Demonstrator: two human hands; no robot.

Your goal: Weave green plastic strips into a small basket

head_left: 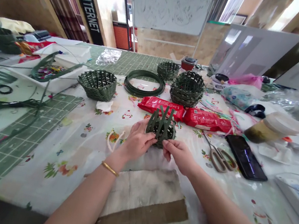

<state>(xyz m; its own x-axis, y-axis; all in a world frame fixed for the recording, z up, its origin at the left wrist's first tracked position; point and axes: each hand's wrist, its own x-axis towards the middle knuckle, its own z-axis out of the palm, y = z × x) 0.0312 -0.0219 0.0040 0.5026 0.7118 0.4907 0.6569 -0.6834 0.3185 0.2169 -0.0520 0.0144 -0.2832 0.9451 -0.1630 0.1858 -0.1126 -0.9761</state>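
Observation:
A small dark green woven basket [166, 131] stands at the middle of the table, with several flat strips sticking up unwoven from its rim. My left hand [138, 140] is closed on its left side, thumb on the near wall. At the near right wall, my right hand [176, 150] pinches the weave between thumb and fingertips. The fingers of my left hand behind the basket are partly hidden. A cloth [146, 187] with a brown band lies below my hands.
Red packets [207, 120] lie just behind. Finished-looking baskets [98, 84] and a coil of green strip [144, 84] stand farther back. Scissors [220, 157], a phone [246, 157] and a tilted cup [273, 128] lie to the right. White trays [65, 83] are at the left.

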